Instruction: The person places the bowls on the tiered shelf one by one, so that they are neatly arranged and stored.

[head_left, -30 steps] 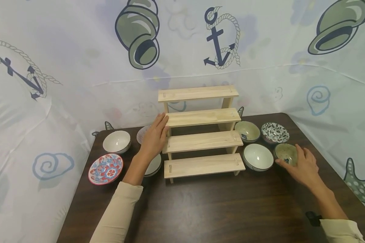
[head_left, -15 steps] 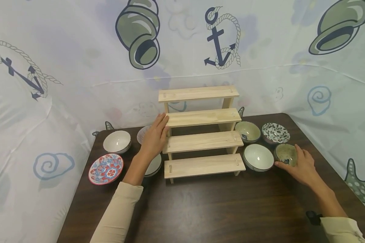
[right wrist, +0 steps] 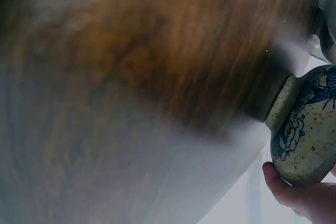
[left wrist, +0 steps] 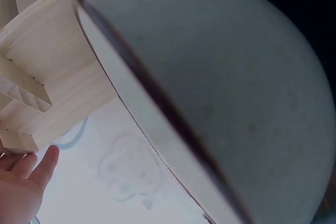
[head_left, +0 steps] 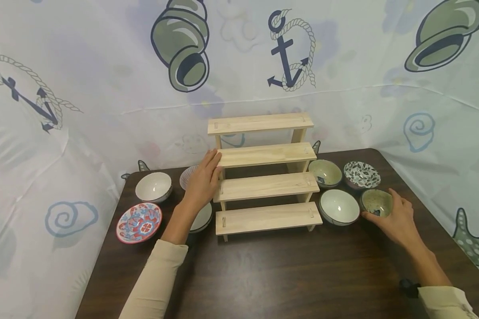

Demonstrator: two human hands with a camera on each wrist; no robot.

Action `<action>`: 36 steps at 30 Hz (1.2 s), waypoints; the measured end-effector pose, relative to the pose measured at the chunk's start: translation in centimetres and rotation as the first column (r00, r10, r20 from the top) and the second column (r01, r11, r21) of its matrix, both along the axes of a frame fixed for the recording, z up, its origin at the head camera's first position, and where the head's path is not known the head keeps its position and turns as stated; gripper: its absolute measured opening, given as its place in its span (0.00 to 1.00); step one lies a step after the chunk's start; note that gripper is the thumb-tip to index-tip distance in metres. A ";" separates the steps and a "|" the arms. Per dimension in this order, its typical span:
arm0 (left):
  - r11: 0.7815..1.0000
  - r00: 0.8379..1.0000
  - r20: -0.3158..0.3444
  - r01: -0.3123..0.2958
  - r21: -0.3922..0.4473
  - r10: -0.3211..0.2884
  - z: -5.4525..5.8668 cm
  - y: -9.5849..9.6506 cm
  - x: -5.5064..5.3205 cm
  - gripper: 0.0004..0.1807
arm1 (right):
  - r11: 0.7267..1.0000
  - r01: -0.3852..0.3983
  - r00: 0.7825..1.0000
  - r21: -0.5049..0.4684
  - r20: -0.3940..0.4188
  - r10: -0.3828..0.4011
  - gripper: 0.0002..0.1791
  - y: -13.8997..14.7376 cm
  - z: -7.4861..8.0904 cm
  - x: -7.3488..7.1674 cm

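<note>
In the head view my left hand [head_left: 201, 184] rests its extended fingers against the left end of a four-step wooden display stand [head_left: 267, 154]. The left wrist view shows those fingertips [left wrist: 50, 161] at a wooden board's corner, with a white bowl [left wrist: 226, 87] looming close to the camera. At the right, my right hand [head_left: 399, 219] spans a small speckled green bowl [head_left: 377, 204], thumb on the near side and fingers on the far rim. In the right wrist view that bowl [right wrist: 307, 135] shows a blue painted pattern on its outside, my thumb [right wrist: 281, 182] pressed to it.
Right of the stand sit a white bowl [head_left: 339, 206], a greenish bowl [head_left: 325, 173] and a black-patterned bowl [head_left: 361, 174]. On the left are a white bowl [head_left: 153, 186], a red-blue dish [head_left: 139, 223], a striped bowl [head_left: 186, 175] and a partly hidden bowl [head_left: 201, 218]. Dark table [head_left: 283, 274].
My right hand's fingers have drawn closer round the small green bowl, and that bowl has shifted very slightly. The left hand stays on the stand.
</note>
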State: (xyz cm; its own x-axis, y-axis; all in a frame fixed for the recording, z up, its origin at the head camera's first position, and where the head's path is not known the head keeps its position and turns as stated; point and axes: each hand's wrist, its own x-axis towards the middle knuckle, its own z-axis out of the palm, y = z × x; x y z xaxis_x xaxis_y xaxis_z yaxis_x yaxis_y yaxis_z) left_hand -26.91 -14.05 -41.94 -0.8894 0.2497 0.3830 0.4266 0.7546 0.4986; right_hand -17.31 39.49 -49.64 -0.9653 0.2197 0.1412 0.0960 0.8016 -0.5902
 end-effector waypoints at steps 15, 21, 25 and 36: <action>1.000 1.000 -0.005 -0.002 0.013 0.002 -0.2 0.0 0.2 0.28 | 0.999 0.030 0.995 -0.014 -0.090 -0.032 0.63 -0.1 1.8 1.1; 1.000 1.000 -0.002 -0.005 0.016 0.005 -0.2 0.0 0.1 0.28 | 0.999 0.029 0.989 -0.025 -0.141 -0.032 0.61 -0.6 2.9 1.6; 1.000 1.000 -0.013 -0.003 0.020 0.003 -0.1 0.0 0.0 0.28 | 0.999 0.024 0.987 -0.031 -0.158 -0.029 0.60 -1.2 3.7 1.8; 1.000 1.000 0.001 0.007 0.029 -0.007 -0.2 0.1 -0.1 0.28 | 1.000 -0.015 0.971 -0.028 -0.239 0.008 0.61 -3.0 5.9 2.3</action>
